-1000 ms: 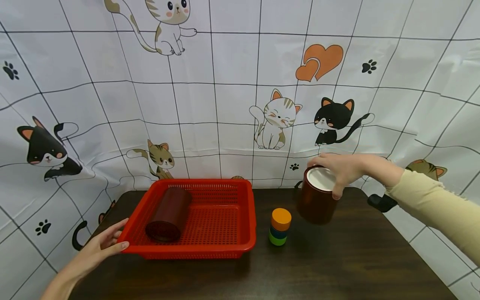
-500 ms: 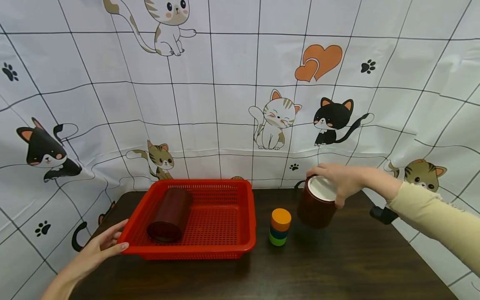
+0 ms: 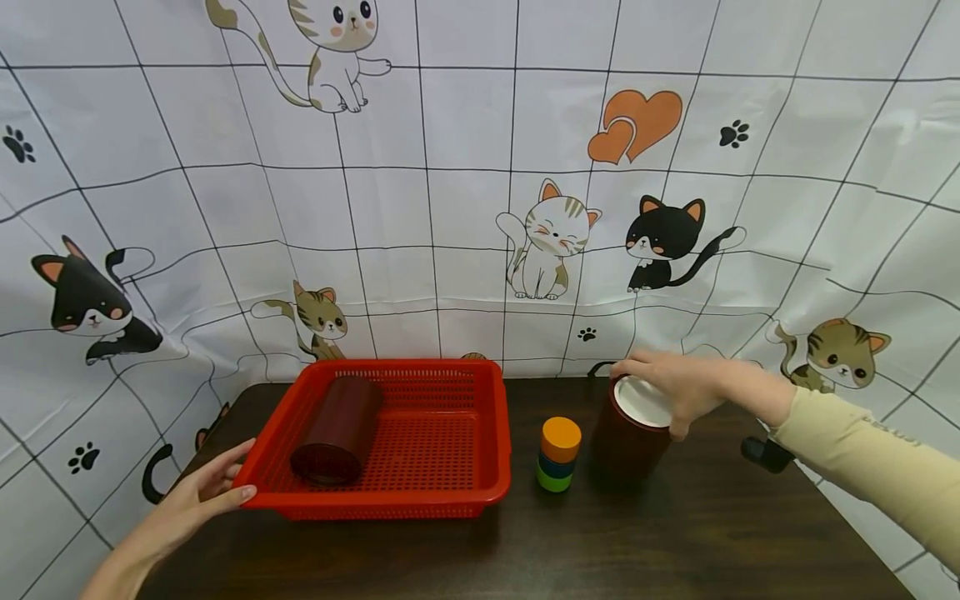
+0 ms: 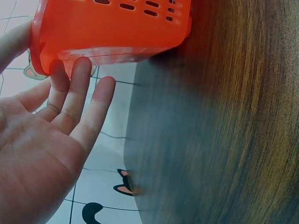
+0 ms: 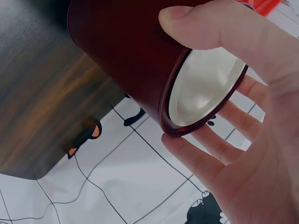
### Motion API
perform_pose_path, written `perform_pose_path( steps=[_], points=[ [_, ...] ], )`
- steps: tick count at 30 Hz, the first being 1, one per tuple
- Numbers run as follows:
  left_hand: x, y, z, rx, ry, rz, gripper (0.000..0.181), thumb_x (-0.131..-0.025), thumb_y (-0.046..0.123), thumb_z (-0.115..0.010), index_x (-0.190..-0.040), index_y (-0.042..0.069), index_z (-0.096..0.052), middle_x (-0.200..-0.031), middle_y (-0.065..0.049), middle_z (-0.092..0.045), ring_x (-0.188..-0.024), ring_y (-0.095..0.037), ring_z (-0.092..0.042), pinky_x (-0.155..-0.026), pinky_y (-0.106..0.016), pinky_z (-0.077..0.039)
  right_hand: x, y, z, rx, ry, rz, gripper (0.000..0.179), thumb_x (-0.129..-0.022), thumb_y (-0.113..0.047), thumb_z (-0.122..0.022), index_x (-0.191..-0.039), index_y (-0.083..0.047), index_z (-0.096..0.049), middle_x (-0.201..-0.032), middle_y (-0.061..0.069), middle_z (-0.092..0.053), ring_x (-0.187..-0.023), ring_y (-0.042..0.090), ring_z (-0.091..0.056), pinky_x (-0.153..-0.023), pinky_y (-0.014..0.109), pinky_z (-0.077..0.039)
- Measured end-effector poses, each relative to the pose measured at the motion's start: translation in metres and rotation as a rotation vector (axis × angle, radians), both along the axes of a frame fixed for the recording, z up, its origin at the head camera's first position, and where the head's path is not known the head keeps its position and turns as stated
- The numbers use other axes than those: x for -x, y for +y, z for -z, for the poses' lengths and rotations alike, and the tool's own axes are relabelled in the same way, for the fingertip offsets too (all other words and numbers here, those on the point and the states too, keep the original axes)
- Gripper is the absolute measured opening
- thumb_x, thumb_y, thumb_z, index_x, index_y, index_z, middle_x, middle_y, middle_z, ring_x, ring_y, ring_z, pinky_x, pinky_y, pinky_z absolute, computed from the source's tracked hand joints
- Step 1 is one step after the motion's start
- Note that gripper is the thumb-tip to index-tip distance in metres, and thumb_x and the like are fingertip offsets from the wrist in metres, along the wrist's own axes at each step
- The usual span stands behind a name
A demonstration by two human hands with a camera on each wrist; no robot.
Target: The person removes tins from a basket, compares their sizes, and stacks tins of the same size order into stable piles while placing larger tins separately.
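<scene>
One dark red-brown, smooth-walled cylinder (image 3: 627, 448) with a pale recessed top (image 3: 642, 402) is right of centre in the head view, and your right hand (image 3: 686, 387) is clamped on its upper edge, thumb on the near wall and fingers across the far rim. You can't tell from these views whether its base meets the table. Judging by the crisp rim and faint sheen, expect a stiff wall, perhaps slippery down the side; its weight doesn't show. The rim should be your surest hold, thumb opposing fingers.

Just left of it stands a small cylinder banded orange, blue and green (image 3: 559, 450), not touching it. Left of centre, a red perforated plastic basket (image 3: 375, 498) holds a second dark red-brown cylinder (image 3: 339, 429), lying on its side. At lower left, your left hand (image 3: 191, 496) pinches the basket's rim near its front left corner.

Beneath you have a dark brown wood-grained table (image 3: 450, 562). Behind it and up both sides of the frame hangs a creased white sheet (image 3: 465, 125) printed with grid lines, cats, paws and orange hearts.
</scene>
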State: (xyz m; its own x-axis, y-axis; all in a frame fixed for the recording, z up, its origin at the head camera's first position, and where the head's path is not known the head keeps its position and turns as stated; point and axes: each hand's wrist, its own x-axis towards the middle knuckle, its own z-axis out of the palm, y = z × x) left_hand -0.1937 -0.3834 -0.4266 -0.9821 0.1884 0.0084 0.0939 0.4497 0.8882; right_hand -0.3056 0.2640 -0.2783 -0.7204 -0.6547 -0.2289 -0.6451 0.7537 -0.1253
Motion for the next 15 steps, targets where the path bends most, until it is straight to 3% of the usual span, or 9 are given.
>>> perform_pose_path(
  steps=[6,15],
  points=[
    [0.001,0.000,0.000,0.001,-0.012,-0.007,0.068,-0.101,0.014,-0.054,-0.156,-0.001,-0.016,-0.108,0.017,-0.061,-0.095,-0.002,-0.063,-0.079,-0.025,-0.052,-0.001,0.000,0.008,-0.025,0.030,-0.031,0.103,-0.050,-0.010,-0.092,-0.141,-0.022,-0.043,-0.134,0.004,-0.046,-0.115,0.027,-0.047,-0.082,0.040,-0.051],
    [0.002,0.000,0.001,0.012,-0.023,-0.023,0.068,-0.101,0.015,-0.054,-0.156,-0.001,-0.016,-0.108,0.017,-0.061,-0.096,-0.001,-0.063,-0.079,-0.025,-0.052,-0.004,-0.001,0.013,-0.033,-0.001,-0.026,0.107,-0.051,-0.005,-0.093,-0.143,-0.024,-0.042,-0.141,0.004,-0.044,-0.122,0.029,-0.044,-0.088,0.045,-0.053]
  ],
)
